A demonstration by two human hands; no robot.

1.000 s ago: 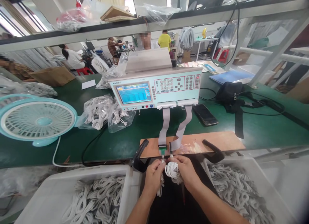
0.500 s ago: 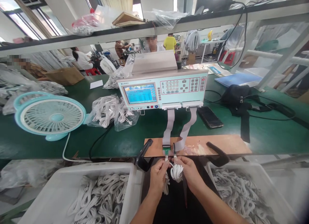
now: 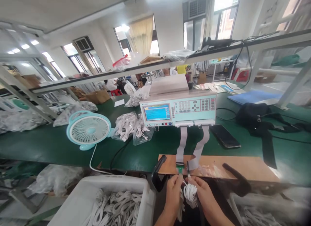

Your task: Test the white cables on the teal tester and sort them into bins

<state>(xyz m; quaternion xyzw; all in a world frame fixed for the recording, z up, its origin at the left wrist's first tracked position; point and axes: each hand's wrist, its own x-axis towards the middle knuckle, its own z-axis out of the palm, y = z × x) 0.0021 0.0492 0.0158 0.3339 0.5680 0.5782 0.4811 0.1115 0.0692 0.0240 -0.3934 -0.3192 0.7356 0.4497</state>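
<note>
My left hand [image 3: 173,193] is closed, thumb and fingers pinching one end of a white cable just below a small green circuit board [image 3: 180,169]. A second pinch, by my right hand [image 3: 203,191], is on the other cable end, under a dark connector [image 3: 188,166]. Between the hands hangs the bundled coil of the white cable [image 3: 190,193]; more strands droop below my left hand. Grey ribbon cables [image 3: 183,142] run from the board and connector up to a bench tester [image 3: 194,113] with a lit blue screen. My fingers partly hide the cable ends.
A brown board [image 3: 218,161] lies along the bench edge with black clamps [image 3: 159,172] on it. White bins of coiled cables stand below, the left bin [image 3: 85,184] showing more clearly. A fan [image 3: 89,130], bagged cables [image 3: 125,125] and a phone [image 3: 224,136] are on the bench.
The camera view has tilted up and turned left, so the scene sits lower and further right. My hands keep their pinch on the cable ends at the board and connector.
</note>
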